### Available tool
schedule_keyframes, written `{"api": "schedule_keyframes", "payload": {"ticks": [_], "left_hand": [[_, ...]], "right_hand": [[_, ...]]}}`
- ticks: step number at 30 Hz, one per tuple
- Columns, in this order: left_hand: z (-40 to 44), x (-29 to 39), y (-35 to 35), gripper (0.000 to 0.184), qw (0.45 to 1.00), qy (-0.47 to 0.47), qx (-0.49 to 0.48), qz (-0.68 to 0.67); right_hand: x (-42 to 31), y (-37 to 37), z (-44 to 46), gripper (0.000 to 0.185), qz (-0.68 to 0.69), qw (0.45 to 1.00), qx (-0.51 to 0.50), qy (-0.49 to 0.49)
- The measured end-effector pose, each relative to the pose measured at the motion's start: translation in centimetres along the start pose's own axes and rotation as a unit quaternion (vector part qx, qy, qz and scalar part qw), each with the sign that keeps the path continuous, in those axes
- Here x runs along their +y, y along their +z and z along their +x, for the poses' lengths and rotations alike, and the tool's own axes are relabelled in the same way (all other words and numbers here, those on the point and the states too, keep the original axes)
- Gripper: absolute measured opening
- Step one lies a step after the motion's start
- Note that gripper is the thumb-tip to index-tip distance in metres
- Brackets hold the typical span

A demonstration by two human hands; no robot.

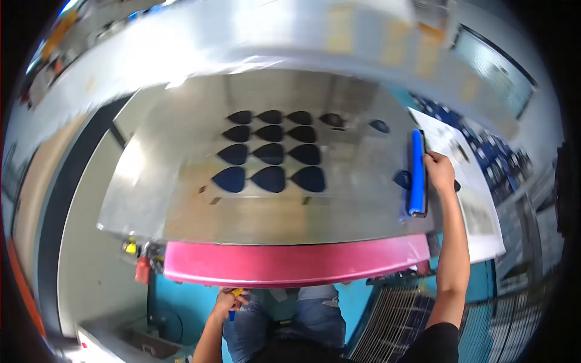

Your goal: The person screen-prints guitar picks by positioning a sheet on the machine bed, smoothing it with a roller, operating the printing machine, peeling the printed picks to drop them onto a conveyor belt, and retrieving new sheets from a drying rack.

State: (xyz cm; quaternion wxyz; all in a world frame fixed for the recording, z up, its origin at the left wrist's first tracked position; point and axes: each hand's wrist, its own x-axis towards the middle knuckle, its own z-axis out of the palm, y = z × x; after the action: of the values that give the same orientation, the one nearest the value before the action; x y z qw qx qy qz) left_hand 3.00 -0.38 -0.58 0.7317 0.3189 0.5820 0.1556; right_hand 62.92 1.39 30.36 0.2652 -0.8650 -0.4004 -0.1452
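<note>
My right hand (pixel 440 172) is wrapped round the handle of a blue roller (pixel 417 172), which stands lengthwise at the right end of the metal table (pixel 363 212). Beside the roller lies one dark piece (pixel 402 179). Rows of dark blue, pointed oval pieces (pixel 268 153) lie flat on the middle of the table. Two more dark pieces, one here (pixel 379 126), are at the back right. Low in the view, my left hand (pixel 233 299) is closed round a small yellow and blue object (pixel 236 292) near my lap, below the table's pink front edge (pixel 296 264).
White paper sheets (pixel 478 209) lie right of the roller. A blurred, pale machine part (pixel 242 42) spans the top. A wire rack (pixel 393 323) stands at the lower right. A red bottle (pixel 143 270) hangs under the table's left front.
</note>
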Motion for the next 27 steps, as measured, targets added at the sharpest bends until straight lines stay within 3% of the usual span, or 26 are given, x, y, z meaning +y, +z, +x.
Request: {"api": "schedule_keyframes", "payload": {"ticks": [2, 3, 6, 7, 10, 12, 14, 15, 16, 18, 19, 21, 24, 26, 27], "left_hand": [[-0.3, 0.9, 1.1, 0.025, 0.998, 0.003, -0.005, 0.063], [-0.4, 0.8, 1.5, 0.026, 0.997, 0.018, 0.003, 0.073], [0.6, -0.2, 1.7, 0.026, 0.99, 0.01, 0.032, 0.136], [0.6, -1.2, 1.1, 0.028, 0.987, 0.032, 0.029, 0.156], [1.1, -3.2, 1.1, 0.032, 0.982, 0.075, 0.003, 0.171], [1.0, -3.3, 2.0, 0.034, 0.98, 0.075, -0.026, 0.182], [1.4, -3.0, 4.2, 0.035, 0.975, 0.064, -0.067, 0.203], [0.2, -1.8, 6.6, 0.035, 0.975, 0.059, -0.102, 0.19], [-1.2, -0.8, 9.4, 0.036, 0.972, 0.049, -0.139, 0.181], [-0.8, -1.2, 13.2, 0.032, 0.964, 0.036, -0.162, 0.208], [-0.7, -1.8, 15.2, 0.028, 0.956, 0.06, -0.175, 0.23], [-0.6, -2.3, 18.2, 0.021, 0.939, 0.099, -0.189, 0.27], [-3.2, -3.0, 23.3, 0.011, 0.921, 0.137, -0.188, 0.312], [-4.0, -3.1, 24.7, 0.011, 0.877, 0.131, -0.24, 0.395], [-5.2, -2.9, 25.7, 0.011, 0.865, 0.111, -0.247, 0.422]], "right_hand": [[17.2, -3.8, 0.1, 0.04, 0.045, 0.974, -0.013, 0.221], [22.7, -5.6, -1.0, 0.041, 0.067, 0.961, -0.006, 0.27], [37.2, -9.2, -5.9, 0.038, 0.02, 0.954, 0.105, 0.281], [41.3, -9.2, -7.3, 0.033, -0.133, 0.955, 0.115, 0.237], [34.2, -13.0, -7.4, 0.034, -0.198, 0.937, -0.02, 0.287], [35.0, -10.1, -5.7, 0.035, -0.234, 0.928, -0.016, 0.291], [32.5, -8.0, -5.5, 0.032, -0.231, 0.942, 0.013, 0.244], [33.8, -6.6, -5.1, 0.03, -0.328, 0.929, 0.005, 0.172], [29.1, -8.2, -6.4, 0.031, -0.24, 0.942, 0.057, 0.226], [33.0, -6.2, -8.3, 0.035, -0.074, 0.931, 0.352, 0.062], [31.6, -7.8, -11.4, 0.031, 0.02, 0.935, 0.347, 0.077], [32.0, -9.3, -20.3, 0.03, -0.051, 0.925, 0.37, 0.073], [39.1, -8.0, -39.2, 0.031, -0.103, 0.91, 0.285, 0.282], [42.8, -10.7, -53.5, 0.03, 0.007, 0.825, 0.252, 0.505], [44.5, -11.3, -60.9, 0.024, -0.046, 0.725, 0.311, 0.613]]}}
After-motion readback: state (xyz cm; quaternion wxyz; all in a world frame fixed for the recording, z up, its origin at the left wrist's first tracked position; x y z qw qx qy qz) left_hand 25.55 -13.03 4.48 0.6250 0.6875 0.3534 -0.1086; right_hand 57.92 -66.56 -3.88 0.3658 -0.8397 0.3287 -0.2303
